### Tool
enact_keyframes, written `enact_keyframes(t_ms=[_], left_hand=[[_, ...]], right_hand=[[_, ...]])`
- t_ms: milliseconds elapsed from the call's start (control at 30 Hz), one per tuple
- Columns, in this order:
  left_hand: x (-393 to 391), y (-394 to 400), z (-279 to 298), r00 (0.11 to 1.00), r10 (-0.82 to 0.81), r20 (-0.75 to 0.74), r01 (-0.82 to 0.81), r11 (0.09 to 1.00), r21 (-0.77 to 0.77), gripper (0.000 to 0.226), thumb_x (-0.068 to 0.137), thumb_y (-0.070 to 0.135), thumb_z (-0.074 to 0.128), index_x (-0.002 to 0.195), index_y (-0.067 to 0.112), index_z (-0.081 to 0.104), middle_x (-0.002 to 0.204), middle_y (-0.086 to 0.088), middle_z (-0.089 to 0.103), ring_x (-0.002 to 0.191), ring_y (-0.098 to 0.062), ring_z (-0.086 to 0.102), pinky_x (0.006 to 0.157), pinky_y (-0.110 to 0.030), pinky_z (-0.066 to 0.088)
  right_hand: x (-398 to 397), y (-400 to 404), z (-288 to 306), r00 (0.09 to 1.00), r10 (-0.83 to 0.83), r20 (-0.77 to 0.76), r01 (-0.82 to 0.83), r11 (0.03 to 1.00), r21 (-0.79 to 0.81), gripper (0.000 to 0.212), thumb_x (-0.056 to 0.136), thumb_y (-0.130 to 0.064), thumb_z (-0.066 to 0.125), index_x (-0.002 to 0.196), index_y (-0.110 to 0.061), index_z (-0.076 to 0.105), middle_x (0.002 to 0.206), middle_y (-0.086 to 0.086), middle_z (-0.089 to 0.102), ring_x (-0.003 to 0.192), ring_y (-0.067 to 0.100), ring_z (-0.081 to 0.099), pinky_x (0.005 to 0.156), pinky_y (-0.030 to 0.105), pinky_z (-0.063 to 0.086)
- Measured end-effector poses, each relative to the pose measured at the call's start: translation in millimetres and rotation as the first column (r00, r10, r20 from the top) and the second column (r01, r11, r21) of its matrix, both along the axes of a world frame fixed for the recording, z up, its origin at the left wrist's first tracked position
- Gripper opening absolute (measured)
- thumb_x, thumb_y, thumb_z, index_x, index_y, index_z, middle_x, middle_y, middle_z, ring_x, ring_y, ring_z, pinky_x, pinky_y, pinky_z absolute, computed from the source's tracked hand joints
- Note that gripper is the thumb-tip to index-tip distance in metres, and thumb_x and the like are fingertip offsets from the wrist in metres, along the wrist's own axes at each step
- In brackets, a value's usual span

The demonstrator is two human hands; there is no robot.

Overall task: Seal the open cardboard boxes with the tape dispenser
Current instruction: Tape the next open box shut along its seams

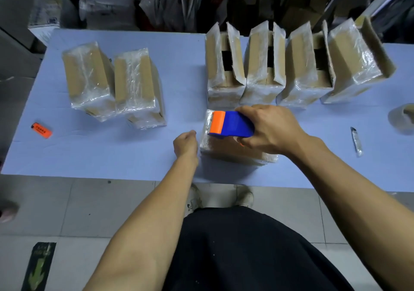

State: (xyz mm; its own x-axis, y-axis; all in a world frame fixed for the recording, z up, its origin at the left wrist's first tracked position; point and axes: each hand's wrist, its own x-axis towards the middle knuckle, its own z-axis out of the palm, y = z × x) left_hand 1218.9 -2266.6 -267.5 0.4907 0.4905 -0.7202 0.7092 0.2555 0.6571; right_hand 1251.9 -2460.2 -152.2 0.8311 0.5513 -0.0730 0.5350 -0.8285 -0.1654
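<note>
- Head view: the right hand [272, 129] grips the tape dispenser [230, 124], which sits on top of the near box [235, 151] at the table's [134, 151] front edge, orange end pointing left.
- The left hand [186, 143] rests curled against the box's left side; whether it pinches tape I cannot tell.
- The pull likely runs left along the box top.
- Four open boxes [226, 66] stand just behind; two sealed boxes [112, 82] lie far left.
- A knife [356, 141] and lighter [42, 130] lie well clear.
</note>
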Motion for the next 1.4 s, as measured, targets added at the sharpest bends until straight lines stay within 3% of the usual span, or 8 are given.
enact_keyframes(t_ms=[100, 200, 400, 567, 833, 1033, 1167, 1400], left_hand=[[-4, -7, 11, 0.968, -0.132, 0.214, 0.138, 0.99, -0.012, 0.042, 0.107, 0.038, 0.041, 0.111, 0.008, 0.07, 0.107, -0.005, 0.07, 0.097, -0.015, 0.062, 0.086, -0.031, 0.048], [-12, -23, 11, 0.927, -0.27, 0.261, 0.27, 0.962, 0.034, 0.045, 0.107, 0.047, 0.035, 0.109, 0.013, 0.066, 0.104, -0.005, 0.069, 0.092, -0.011, 0.06, 0.078, -0.027, 0.047], [-12, -36, 6, 0.934, -0.182, 0.308, 0.147, 0.98, 0.134, 0.035, 0.106, 0.041, 0.043, 0.081, 0.02, 0.056, 0.074, 0.005, 0.057, 0.069, -0.006, 0.049, 0.065, -0.023, 0.04], [-16, -40, 12, 0.918, -0.253, 0.305, 0.16, 0.941, 0.299, 0.036, 0.107, 0.033, 0.044, 0.077, 0.015, 0.053, 0.066, 0.007, 0.049, 0.059, -0.008, 0.046, 0.048, -0.006, 0.033], [-15, -50, 18, 0.912, -0.325, 0.248, 0.212, 0.895, 0.392, 0.037, 0.106, 0.035, 0.043, 0.09, 0.009, 0.064, 0.084, -0.002, 0.065, 0.071, -0.011, 0.057, 0.053, -0.012, 0.041], [-12, -55, 21, 0.932, -0.282, 0.226, 0.161, 0.884, 0.439, 0.049, 0.106, 0.036, 0.043, 0.064, 0.011, 0.05, 0.06, -0.007, 0.047, 0.059, -0.024, 0.039, 0.061, -0.038, 0.037], [-11, -59, 25, 0.93, -0.299, 0.215, 0.173, 0.87, 0.461, 0.053, 0.106, 0.033, 0.045, 0.055, 0.023, 0.033, 0.054, 0.006, 0.033, 0.054, -0.014, 0.028, 0.058, -0.03, 0.027], [-8, -53, 24, 0.917, -0.351, 0.187, 0.218, 0.837, 0.502, 0.049, 0.105, 0.034, 0.045, 0.06, 0.017, 0.039, 0.058, 0.003, 0.037, 0.058, -0.015, 0.031, 0.062, -0.031, 0.029]], right_hand=[[3, -3, -1, 1.0, -0.003, 0.009, 0.003, 1.0, 0.023, 0.073, 0.064, -0.071, 0.03, 0.114, -0.026, 0.057, 0.096, 0.0, 0.067, 0.085, 0.027, 0.063, 0.064, 0.034, 0.051], [6, -1, -1, 1.0, 0.02, 0.007, -0.02, 1.0, 0.023, 0.07, 0.065, -0.07, 0.034, 0.113, -0.025, 0.058, 0.095, 0.0, 0.068, 0.085, 0.028, 0.063, 0.058, 0.03, 0.04], [4, -5, 3, 0.998, 0.069, -0.016, -0.069, 0.998, -0.014, 0.061, 0.078, -0.062, 0.052, 0.121, -0.019, 0.055, 0.098, 0.006, 0.066, 0.089, 0.032, 0.061, 0.059, 0.031, 0.036], [2, -29, 12, 0.995, 0.051, -0.082, -0.053, 0.998, -0.033, 0.064, 0.083, -0.062, 0.053, 0.13, -0.02, 0.047, 0.098, 0.006, 0.061, 0.087, 0.033, 0.06, 0.063, 0.034, 0.043], [-13, -62, 13, 0.998, 0.025, -0.063, -0.024, 1.0, 0.012, 0.071, 0.082, -0.062, 0.053, 0.14, -0.023, 0.043, 0.101, 0.007, 0.063, 0.091, 0.033, 0.061, 0.062, 0.033, 0.042], [-25, -144, 12, 0.985, -0.131, -0.113, 0.125, 0.99, -0.058, 0.061, 0.079, -0.054, 0.065, 0.132, -0.033, 0.046, 0.106, -0.001, 0.065, 0.098, 0.028, 0.061, 0.07, 0.035, 0.048], [-45, -172, -19, 0.963, -0.158, -0.218, 0.178, 0.981, 0.078, 0.058, 0.079, -0.052, 0.068, 0.131, -0.04, 0.045, 0.105, -0.006, 0.062, 0.093, 0.023, 0.06, 0.072, 0.035, 0.049], [-51, -193, -57, 0.93, -0.19, -0.314, 0.257, 0.948, 0.187, 0.052, 0.081, -0.046, 0.074, 0.123, -0.029, 0.05, 0.099, -0.004, 0.06, 0.086, 0.021, 0.056, 0.071, 0.037, 0.049]])
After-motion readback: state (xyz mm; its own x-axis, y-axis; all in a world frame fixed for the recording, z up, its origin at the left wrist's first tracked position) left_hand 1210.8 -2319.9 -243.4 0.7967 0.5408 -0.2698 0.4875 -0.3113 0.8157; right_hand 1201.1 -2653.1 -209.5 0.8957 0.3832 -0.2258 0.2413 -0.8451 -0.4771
